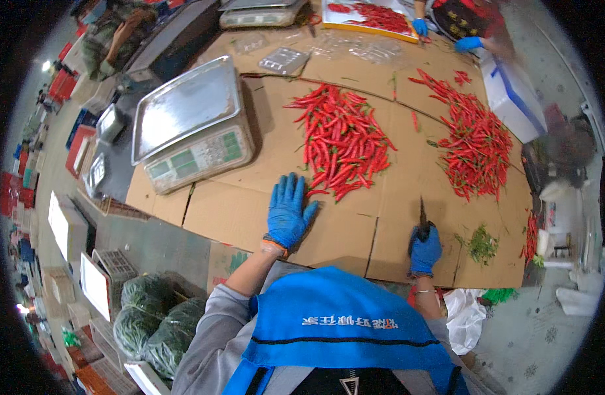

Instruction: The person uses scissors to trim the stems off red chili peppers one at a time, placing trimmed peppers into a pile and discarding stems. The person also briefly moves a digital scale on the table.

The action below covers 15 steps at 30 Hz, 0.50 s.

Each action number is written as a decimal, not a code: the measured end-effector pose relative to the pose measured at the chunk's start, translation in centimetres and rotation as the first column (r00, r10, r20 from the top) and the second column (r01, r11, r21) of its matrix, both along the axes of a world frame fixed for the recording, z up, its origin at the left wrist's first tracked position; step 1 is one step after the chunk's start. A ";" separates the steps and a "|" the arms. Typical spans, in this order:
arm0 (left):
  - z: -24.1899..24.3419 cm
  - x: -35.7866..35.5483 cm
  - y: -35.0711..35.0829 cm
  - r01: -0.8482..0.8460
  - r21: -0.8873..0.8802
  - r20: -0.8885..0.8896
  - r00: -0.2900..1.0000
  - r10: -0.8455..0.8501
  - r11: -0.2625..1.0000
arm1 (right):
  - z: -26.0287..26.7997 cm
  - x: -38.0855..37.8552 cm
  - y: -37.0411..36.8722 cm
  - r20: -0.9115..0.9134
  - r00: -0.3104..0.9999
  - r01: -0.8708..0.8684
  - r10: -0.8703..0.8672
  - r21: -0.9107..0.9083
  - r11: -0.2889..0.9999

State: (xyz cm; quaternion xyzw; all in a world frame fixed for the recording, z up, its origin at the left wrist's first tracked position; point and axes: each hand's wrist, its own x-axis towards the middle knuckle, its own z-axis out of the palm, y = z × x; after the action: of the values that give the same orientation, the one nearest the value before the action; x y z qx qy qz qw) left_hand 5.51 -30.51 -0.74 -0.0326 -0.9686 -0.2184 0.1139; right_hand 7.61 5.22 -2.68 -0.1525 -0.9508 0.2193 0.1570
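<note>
My left hand [286, 212], in a blue glove, rests with its fingers spread on the cardboard table cover [342, 237]. It holds nothing and lies just below a single red chili [318, 192] at the edge of the middle pile of red chilies [339, 138]. My right hand [425, 249], gloved in blue too, is closed around the black handles of a pair of scissors or snips [423, 217], whose dark blades point away from me. Beyond it, to the right, lies a second chili pile [475, 148]. Green stem trimmings [481, 245] lie to its right.
A scale [194, 123] stands left of the middle pile. Clear plastic trays [284, 60] and a white tray of chilies [369, 17] are at the far side. A co-worker's blue-gloved hands [468, 44] are at the far right, near a white foam box [512, 98].
</note>
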 end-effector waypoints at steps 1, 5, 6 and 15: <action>0.4 -0.6 1.7 0.057 0.081 0.014 0.998 -0.059 0.995 | 0.2 0.0 -0.1 -0.036 0.999 -0.013 0.013 0.009 1.000; 1.6 -2.4 6.5 0.241 -0.080 -0.071 0.967 -0.246 0.967 | 0.9 -0.2 -0.1 0.103 0.994 0.032 -0.026 -0.056 0.998; 1.7 -3.3 7.2 0.239 -0.140 -0.059 0.967 -0.249 0.961 | 1.2 0.1 0.0 0.050 0.999 -0.006 0.011 -0.099 0.995; 1.2 -12.8 9.7 -0.075 -0.330 -0.011 0.997 0.076 0.941 | 2.4 0.3 1.6 0.081 0.960 -0.232 0.269 -0.306 0.923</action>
State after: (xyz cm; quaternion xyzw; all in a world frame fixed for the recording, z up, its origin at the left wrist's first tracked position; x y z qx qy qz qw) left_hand -7.27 -20.86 0.50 -0.0140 -0.9922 -0.0485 0.1141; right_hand 7.95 6.83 -0.26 -0.0643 -0.9271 0.3665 0.0449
